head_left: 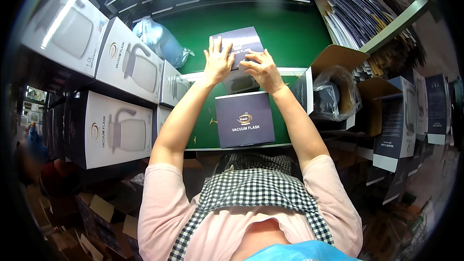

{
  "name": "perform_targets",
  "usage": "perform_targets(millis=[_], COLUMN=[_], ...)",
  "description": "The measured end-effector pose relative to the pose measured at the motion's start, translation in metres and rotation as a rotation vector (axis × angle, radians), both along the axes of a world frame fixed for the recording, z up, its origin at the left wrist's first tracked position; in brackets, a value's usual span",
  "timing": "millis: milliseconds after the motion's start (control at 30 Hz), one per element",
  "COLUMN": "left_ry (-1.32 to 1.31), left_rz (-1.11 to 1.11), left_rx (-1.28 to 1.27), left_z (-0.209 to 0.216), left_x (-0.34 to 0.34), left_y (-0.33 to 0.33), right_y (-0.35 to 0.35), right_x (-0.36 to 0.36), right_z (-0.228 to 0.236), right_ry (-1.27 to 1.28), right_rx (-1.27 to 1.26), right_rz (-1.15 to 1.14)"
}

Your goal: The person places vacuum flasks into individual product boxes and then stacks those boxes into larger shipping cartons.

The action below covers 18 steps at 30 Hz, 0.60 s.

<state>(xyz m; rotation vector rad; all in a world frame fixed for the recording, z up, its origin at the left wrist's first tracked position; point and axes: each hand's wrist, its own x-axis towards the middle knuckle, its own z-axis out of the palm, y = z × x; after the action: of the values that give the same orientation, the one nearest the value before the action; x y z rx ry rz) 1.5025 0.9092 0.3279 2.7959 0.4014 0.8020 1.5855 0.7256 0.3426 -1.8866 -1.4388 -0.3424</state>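
Note:
A dark purple-and-white flask box (241, 35) stands on the green worktop in front of me, its printed dark top facing up. My left hand (218, 63) rests on the box's left side, fingers stretched over the top. At the box's near right edge is my right hand (263, 71), its fingers bent and thumb close to them; whatever sits between them is too small to make out. Nearer to me, between my forearms, is a second flask box (245, 121) with its dark printed top up.
Several white flask boxes (128, 63) are stacked at left, beside a blue object in clear plastic (164, 43). At right, an open box (302, 92) shows a dark item in clear plastic (336, 94). Flattened cartons (355, 17) lean at the back right; more boxes (396, 121) stand far right.

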Motion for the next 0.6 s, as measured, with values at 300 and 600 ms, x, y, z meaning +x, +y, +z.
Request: perform_targets(millis=[300, 600], left_ry=[-0.063, -0.092], left_rz=[-0.071, -0.052], left_rx=[-0.368, -0.372], left_z=[-0.004, -0.005], left_x=[0.032, 0.032], left_y=[0.020, 0.024], right_y=[0.016, 0.018], right_x=[0.021, 0.021], right_z=[-0.008, -0.006], right_ry=[-0.010, -0.018], right_rx=[0.093, 0.072], right_rz=[0.018, 0.048])
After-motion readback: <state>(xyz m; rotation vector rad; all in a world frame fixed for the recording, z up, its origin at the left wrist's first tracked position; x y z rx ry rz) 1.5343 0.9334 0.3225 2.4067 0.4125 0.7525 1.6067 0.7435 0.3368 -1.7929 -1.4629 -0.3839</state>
